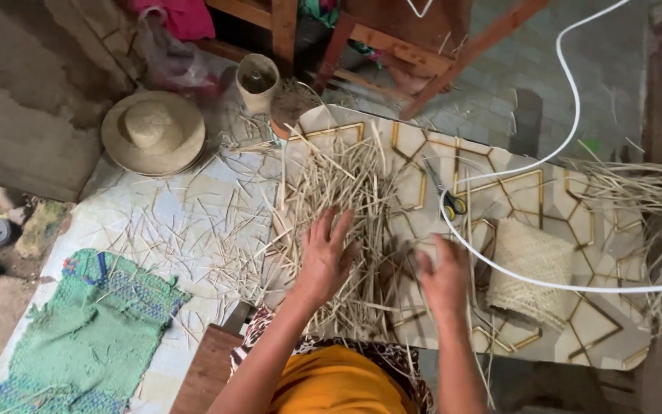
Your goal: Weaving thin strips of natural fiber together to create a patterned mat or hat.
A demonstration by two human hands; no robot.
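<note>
Looking down, I see my left hand (pixel 323 257) spread flat, fingers open, pressing on the straw pile (pixel 339 207); it grips nothing. My right hand (pixel 444 277) hovers blurred beside it, so I cannot tell its grip. Loose stalks cross every way, yet most run lengthwise from the board's (pixel 599 322) near edge toward its far edge. Scissors (pixel 446 192) lie mid-board, a woven roll (pixel 529 272) nearer the right edge.

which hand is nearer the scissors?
Right. The right hand is just below-left of the scissors; the left hand rests on the straw, farther left.
</note>
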